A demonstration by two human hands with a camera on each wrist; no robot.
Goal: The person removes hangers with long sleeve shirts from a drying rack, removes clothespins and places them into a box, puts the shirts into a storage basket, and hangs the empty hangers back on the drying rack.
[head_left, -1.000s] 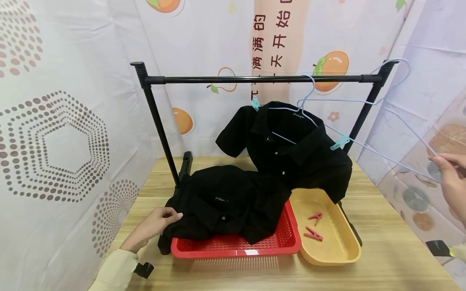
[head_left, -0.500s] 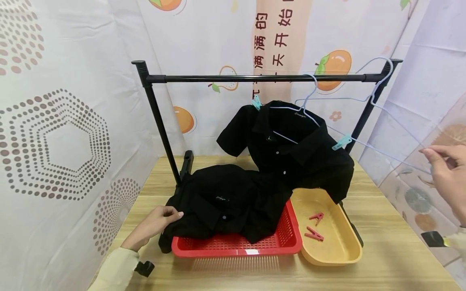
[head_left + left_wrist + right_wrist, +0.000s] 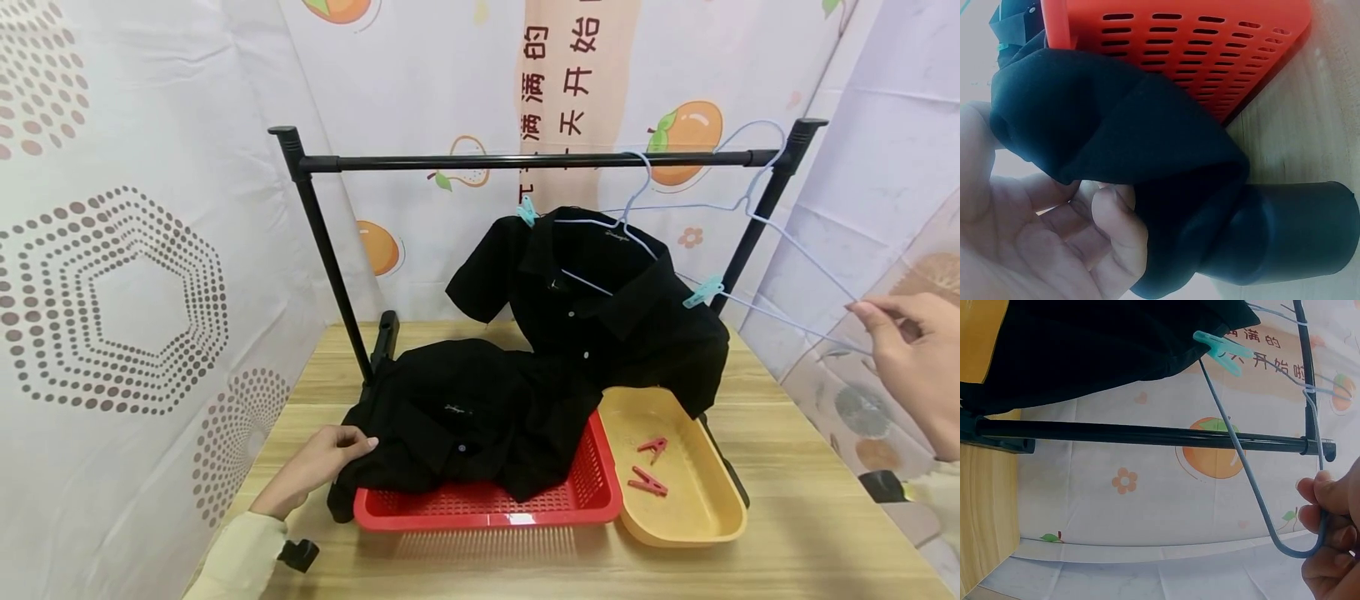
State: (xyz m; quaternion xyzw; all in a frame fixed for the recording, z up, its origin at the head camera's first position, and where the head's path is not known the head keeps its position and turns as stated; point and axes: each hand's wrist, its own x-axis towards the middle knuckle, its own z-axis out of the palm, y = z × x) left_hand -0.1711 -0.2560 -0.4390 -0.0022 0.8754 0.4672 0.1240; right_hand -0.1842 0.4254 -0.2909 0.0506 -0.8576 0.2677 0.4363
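From the head view I have the left hand (image 3: 326, 458) at the near left of the desk (image 3: 802, 517), its grip pinching the left edge of a loose black shirt (image 3: 480, 392) heaped over a red basket (image 3: 487, 522). On the right, the right hand (image 3: 918, 354) pinches the end of a pale blue hanger (image 3: 798, 246), whose hook sits near the right end of a black rack (image 3: 480, 162); I cannot tell whether they touch. Left of it, a second black shirt hangs tilted on another hanger (image 3: 625, 218), with teal clips (image 3: 703, 292) at its shoulders. A yellow tray (image 3: 697, 467) stands just right of the basket, holding two red pegs (image 3: 648, 482). My left wrist view shows fingers curled at the shirt's edge, beside the basket's slotted wall. In the right wrist view, thumb and fingers close round the hanger's rounded end.
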